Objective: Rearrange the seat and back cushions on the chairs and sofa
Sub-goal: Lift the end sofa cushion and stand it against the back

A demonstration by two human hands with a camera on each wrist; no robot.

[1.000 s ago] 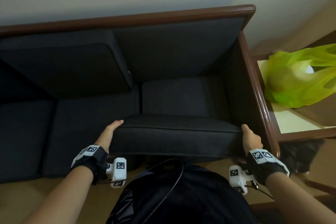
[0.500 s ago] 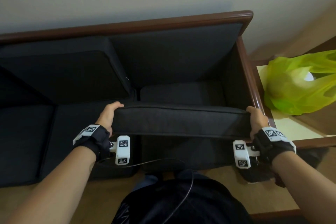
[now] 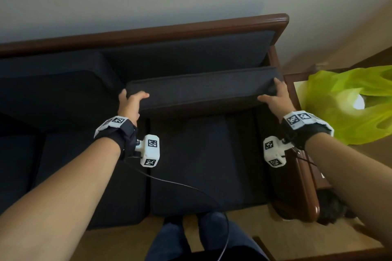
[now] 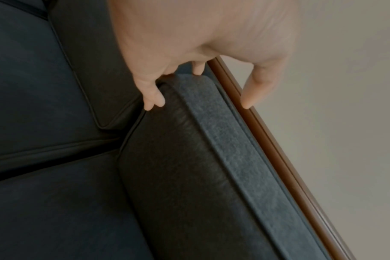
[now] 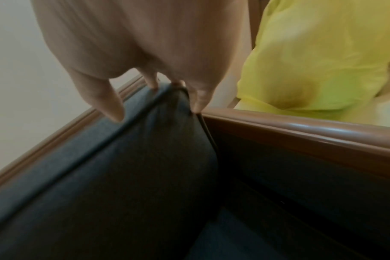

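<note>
A dark back cushion stands on edge over the right seat of the wood-framed sofa, its top near the backrest. My left hand grips its left top corner, thumb in front and fingers behind. My right hand grips the right top corner beside the armrest. In the left wrist view the left hand curls over the cushion edge, next to the wooden back rail. The right wrist view shows my right hand on the cushion corner.
Another back cushion leans at the left, and the right seat cushion lies below the held one. A green plastic bag sits on the side table right of the armrest. My legs stand at the sofa front.
Both hands have carried the cushion from the seat's front edge up and back towards the backrest, tipping it more upright. The seat cushion beneath has come into view.
</note>
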